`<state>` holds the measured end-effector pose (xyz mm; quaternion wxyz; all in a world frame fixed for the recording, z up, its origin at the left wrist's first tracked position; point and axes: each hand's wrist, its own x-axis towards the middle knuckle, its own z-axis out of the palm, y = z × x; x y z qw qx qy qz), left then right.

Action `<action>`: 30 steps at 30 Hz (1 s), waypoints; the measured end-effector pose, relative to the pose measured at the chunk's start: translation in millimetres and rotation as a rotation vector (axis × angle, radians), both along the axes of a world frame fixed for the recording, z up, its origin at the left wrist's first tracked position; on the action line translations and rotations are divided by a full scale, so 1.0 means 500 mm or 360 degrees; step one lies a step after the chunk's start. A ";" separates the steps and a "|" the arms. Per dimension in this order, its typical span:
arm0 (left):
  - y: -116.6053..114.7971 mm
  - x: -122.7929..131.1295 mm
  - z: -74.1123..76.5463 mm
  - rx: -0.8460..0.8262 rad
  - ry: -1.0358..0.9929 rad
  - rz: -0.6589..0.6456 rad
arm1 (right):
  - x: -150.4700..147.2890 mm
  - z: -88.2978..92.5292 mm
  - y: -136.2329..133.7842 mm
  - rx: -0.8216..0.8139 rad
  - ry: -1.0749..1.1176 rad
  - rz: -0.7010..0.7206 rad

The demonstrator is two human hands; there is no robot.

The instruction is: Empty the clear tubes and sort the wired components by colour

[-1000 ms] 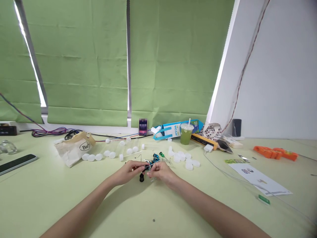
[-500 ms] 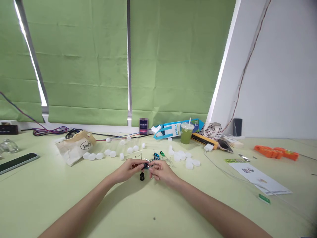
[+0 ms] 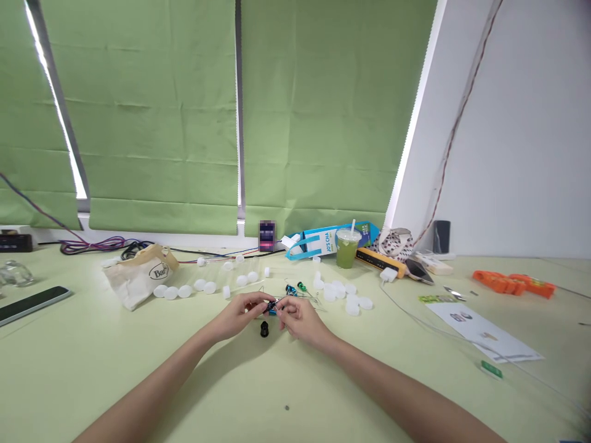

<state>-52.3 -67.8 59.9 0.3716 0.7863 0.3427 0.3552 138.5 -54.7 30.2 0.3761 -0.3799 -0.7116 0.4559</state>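
Observation:
My left hand (image 3: 240, 316) and my right hand (image 3: 298, 317) meet over the middle of the green table (image 3: 138, 369), fingers pinched together on a small blue component with thin wire leads (image 3: 271, 306). Just below the fingertips a small black cylindrical part (image 3: 265, 329) stands on the table. Behind the hands lie more small blue and green components with wire leads (image 3: 295, 287).
White round caps (image 3: 344, 294) are scattered right of the hands, and clear tubes with white caps (image 3: 207, 284) to the left beside a paper bag (image 3: 138, 274). A green drink cup (image 3: 347, 247), a phone (image 3: 32, 303), orange tools (image 3: 512, 284) and a printed sheet (image 3: 484, 335) lie farther out.
Both hands have stayed pinched on the small blue part and shifted slightly away from me; the fingers have closed in tighter around it.

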 end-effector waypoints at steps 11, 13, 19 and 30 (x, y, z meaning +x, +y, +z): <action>0.050 -0.042 -0.017 0.0021 0.0001 0.0371 | 0.007 -0.015 0.002 0.0650 -0.0746 -0.0165; 0.062 -0.058 -0.024 0.0075 0.0113 0.0464 | 0.009 -0.011 -0.007 0.0870 -0.1025 -0.0176; 0.072 -0.083 -0.033 0.0179 0.0516 0.0523 | 0.002 -0.001 -0.026 0.1034 -0.1576 -0.0083; 0.072 -0.082 -0.049 0.0470 0.0879 0.0440 | 0.008 -0.010 -0.016 0.1051 -0.1628 -0.0066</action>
